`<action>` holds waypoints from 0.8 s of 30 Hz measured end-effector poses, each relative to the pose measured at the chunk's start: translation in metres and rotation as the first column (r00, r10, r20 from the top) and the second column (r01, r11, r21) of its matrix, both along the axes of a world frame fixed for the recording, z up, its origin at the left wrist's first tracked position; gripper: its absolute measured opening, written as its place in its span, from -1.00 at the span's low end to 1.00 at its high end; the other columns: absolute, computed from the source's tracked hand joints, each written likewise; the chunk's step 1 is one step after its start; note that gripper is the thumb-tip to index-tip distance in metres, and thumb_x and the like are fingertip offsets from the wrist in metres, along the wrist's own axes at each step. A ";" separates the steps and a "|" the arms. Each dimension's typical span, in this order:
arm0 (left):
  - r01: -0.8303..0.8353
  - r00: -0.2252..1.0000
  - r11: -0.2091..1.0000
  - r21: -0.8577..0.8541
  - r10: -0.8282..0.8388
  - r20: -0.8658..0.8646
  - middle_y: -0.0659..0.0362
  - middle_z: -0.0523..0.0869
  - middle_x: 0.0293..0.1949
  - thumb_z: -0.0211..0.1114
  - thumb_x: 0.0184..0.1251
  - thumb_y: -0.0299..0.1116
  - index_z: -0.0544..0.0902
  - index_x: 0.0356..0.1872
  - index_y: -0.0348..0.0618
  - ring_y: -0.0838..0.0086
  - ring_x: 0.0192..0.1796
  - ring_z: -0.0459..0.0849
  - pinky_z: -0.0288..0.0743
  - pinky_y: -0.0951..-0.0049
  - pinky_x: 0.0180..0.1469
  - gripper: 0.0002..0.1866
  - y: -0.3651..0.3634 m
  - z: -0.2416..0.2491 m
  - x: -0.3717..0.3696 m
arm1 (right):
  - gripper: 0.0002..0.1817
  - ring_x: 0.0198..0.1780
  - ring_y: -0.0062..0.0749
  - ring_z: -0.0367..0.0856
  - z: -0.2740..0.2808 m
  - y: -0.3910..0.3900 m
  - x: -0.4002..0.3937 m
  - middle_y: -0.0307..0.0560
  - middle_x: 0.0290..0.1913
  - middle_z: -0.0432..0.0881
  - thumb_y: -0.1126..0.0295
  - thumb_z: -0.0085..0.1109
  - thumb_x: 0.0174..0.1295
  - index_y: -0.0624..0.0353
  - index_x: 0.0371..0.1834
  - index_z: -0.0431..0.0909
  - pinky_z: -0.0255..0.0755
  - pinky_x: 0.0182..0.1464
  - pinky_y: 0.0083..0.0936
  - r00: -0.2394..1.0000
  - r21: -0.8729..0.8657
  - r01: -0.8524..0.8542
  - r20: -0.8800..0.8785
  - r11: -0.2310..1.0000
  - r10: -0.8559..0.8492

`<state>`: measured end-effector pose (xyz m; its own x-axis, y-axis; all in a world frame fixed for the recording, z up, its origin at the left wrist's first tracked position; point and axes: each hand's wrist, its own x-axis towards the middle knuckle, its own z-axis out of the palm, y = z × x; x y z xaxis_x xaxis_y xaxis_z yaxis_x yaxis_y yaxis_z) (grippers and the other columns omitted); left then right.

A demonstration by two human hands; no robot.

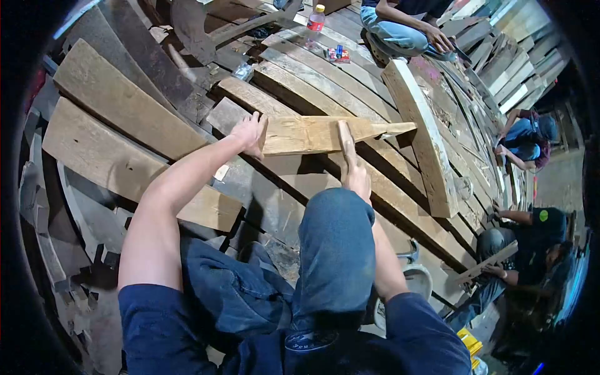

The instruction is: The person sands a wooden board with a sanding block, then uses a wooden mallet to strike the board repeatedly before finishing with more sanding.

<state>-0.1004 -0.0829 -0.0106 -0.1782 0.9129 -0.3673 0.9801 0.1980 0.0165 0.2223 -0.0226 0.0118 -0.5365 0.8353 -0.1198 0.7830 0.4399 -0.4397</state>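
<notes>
A pale carved piece of wood (300, 135) lies across the planks in front of me, its right end narrowing to a point near a thick beam (422, 137). My left hand (251, 134) grips its wide left end, fingers curled over the edge. In my right hand (357, 179), closed beside my raised knee, is a wooden stick-like tool (345, 140). The upper part of that tool lies across the carved piece, close to where it narrows. Whether the tool has a blade cannot be made out.
Long planks (400, 206) form the slatted surface. Thick boards (112, 150) lie at left. A bottle with a yellow cap (316, 20) and a small red pack (338, 55) stand farther off. A hammer (409, 251) rests near my right arm. Other people (528, 137) sit at right.
</notes>
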 end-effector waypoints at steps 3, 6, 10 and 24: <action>0.018 0.999 1.000 -0.018 -0.019 -0.046 -0.25 0.31 0.35 0.70 -0.38 0.11 0.02 0.48 -0.35 -0.12 0.38 0.36 0.29 0.02 0.41 0.40 0.001 0.004 0.003 | -0.29 -0.07 0.27 0.65 -0.027 -0.012 0.000 0.32 0.12 0.51 0.35 0.03 0.36 -0.52 0.54 0.09 0.54 -0.01 0.04 0.988 -0.050 -0.147 0.038 0.988 0.149; 0.032 0.998 0.999 0.010 -0.031 -0.059 -0.22 0.35 0.29 0.69 -0.38 0.14 0.07 0.45 -0.36 -0.09 0.34 0.41 0.35 0.03 0.37 0.38 -0.003 0.004 0.004 | -0.34 -0.09 0.25 0.65 -0.001 -0.009 0.004 0.29 0.02 0.57 0.37 0.04 0.35 -0.31 0.52 0.16 0.54 -0.04 0.00 0.967 -0.136 -0.204 0.126 0.969 0.221; 0.056 0.993 0.998 -0.005 -0.057 -0.106 -0.19 0.39 0.26 0.68 -0.40 0.18 0.13 0.41 -0.38 -0.06 0.31 0.44 0.39 0.04 0.33 0.35 0.001 0.008 0.004 | -0.43 -0.17 0.27 0.64 -0.023 0.008 -0.002 0.34 -0.22 0.58 0.36 0.06 0.35 -0.10 0.45 0.29 0.52 -0.10 0.06 0.995 0.086 0.050 -0.088 0.995 -0.043; 0.087 0.982 0.996 0.003 -0.085 -0.167 -0.17 0.41 0.26 0.66 -0.43 0.25 0.14 0.43 -0.32 -0.07 0.27 0.49 0.39 -0.01 0.28 0.37 0.003 -0.004 0.002 | -0.21 -0.32 0.20 0.69 -0.034 0.009 0.016 0.30 -0.23 0.56 0.28 0.12 0.28 -0.32 0.59 0.04 0.58 -0.23 0.02 0.958 0.068 -0.269 0.120 0.961 0.259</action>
<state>-0.0987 -0.0800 -0.0142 -0.1569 0.9310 -0.3296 0.9826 0.1136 -0.1468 0.2380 -0.0133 -0.0227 -0.7268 0.6751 -0.1262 0.6752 0.6686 -0.3115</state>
